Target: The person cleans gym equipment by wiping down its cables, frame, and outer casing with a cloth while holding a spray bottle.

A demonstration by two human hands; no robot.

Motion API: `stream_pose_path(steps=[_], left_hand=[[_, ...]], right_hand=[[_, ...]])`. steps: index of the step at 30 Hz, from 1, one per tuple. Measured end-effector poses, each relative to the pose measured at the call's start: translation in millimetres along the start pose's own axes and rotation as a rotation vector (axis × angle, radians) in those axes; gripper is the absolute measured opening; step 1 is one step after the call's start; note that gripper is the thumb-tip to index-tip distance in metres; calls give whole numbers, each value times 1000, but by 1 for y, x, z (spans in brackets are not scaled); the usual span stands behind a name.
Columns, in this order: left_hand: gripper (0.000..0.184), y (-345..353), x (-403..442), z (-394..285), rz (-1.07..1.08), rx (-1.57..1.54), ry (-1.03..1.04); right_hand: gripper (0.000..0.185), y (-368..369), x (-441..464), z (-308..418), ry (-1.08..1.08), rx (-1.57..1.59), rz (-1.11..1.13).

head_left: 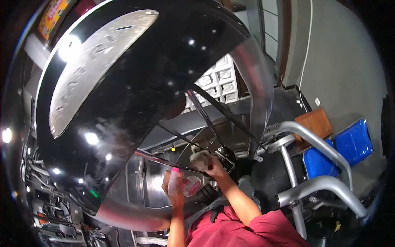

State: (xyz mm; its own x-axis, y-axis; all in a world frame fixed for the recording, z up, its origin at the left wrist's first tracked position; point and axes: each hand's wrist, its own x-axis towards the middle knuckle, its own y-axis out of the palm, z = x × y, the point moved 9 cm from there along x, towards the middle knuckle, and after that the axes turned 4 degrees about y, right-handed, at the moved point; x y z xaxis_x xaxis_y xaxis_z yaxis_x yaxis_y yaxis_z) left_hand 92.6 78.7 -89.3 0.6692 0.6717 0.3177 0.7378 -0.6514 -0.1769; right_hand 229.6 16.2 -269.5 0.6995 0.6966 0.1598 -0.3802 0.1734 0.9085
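My left hand (175, 192) is wrapped round a clear spray bottle (191, 186) with a pink-tipped nozzle, at the lower middle of the view. To its right, my right hand (215, 168) grips a grey-brown cloth (200, 160), bunched up beside a thin dark bar. Part of the cloth covers my fingertips. A large glossy black curved panel (135, 86) with a silver crescent plate (96, 66) fills the upper left, above and in front of both hands.
Bent grey metal tubes (325, 187) of a frame stand at the right. Behind them are a blue chair (354, 141) and a brown wooden box (314, 125) near the grey wall (343, 61). More metal equipment (53, 230) shows at the lower left.
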Motion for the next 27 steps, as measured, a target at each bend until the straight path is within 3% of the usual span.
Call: stream_pose_path(steps=[1,2,5,6,7,9,10,14,17,21,23,27], left_hand=[[33,-1,-1,-4,6,29,8],[32,-3,-2,-4,-10,-14,-16],[32,-8,-1,-30,14,-7,64],[32,-12,-2,-35,5,-14,64],[33,-15,-2,-42,21,-15,98],[34,-19,-5,-58,30,-17,124],[33,-20,-5,-65,27,-45,94],[30,-33,-6,-71,45,-72,23],[28,-43,-7,-77,37,-75,11],[25,-45,-8,-86,-5,-155,25],[25,-46,-8,-85,-28,-163,7],[31,-49,-13,-77,-41,-150,0]], right_hand=[[33,-4,0,-5,125,124,-49],[35,9,-13,22,-105,-521,26],[36,29,-11,36,-219,-533,-5],[32,79,-13,64,-164,-659,-22],[32,84,6,70,-160,-667,-15],[30,112,28,36,319,400,293],[36,117,33,36,274,461,215],[33,85,39,12,254,420,48],[32,50,28,-3,244,394,62],[34,74,36,11,176,341,13],[35,113,43,26,246,365,105],[36,150,54,35,221,336,-38]])
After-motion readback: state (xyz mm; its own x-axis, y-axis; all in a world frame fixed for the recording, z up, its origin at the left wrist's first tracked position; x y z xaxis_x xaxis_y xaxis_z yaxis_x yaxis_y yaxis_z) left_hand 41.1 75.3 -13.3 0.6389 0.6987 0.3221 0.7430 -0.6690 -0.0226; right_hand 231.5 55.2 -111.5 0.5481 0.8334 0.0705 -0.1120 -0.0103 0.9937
